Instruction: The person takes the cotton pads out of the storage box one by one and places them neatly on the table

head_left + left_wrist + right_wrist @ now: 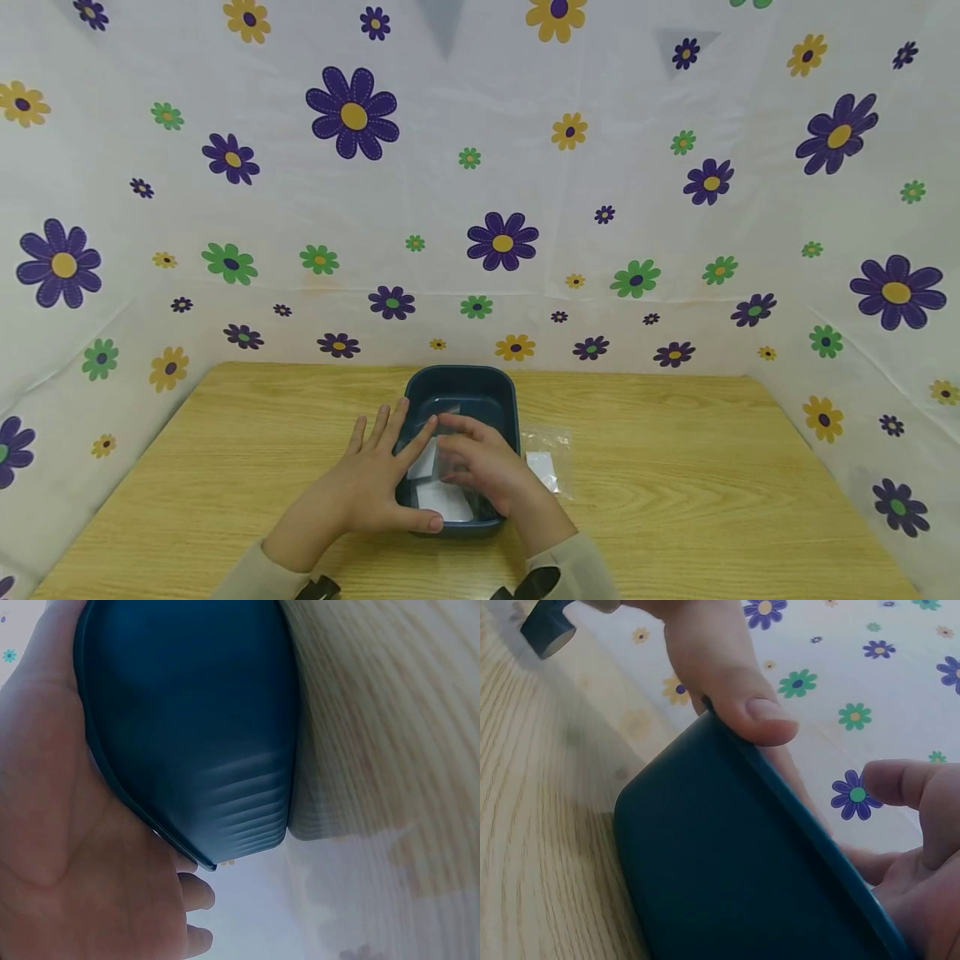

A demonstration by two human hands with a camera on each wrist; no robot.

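A dark blue rectangular bin (pixel 462 379) stands on the table, holding clear plastic bags with white pieces (pixel 444 500) in them. My left hand (pixel 367 490) lies over its left rim with straight, spread fingers. The thumb reaches across the near rim, and in the left wrist view the palm rests along the bin's edge (pixel 187 735). My right hand (pixel 487 467) reaches over the right rim, its loosely bent fingers above the bags inside. In the right wrist view one right digit (pixel 900 784) stands apart from the rest; nothing shows gripped.
Just right of the bin, another clear bag with a white piece (pixel 542 468) lies on the wooden table (pixel 675 483). A white cloth with printed flowers (pixel 420 192) hangs behind and at both sides.
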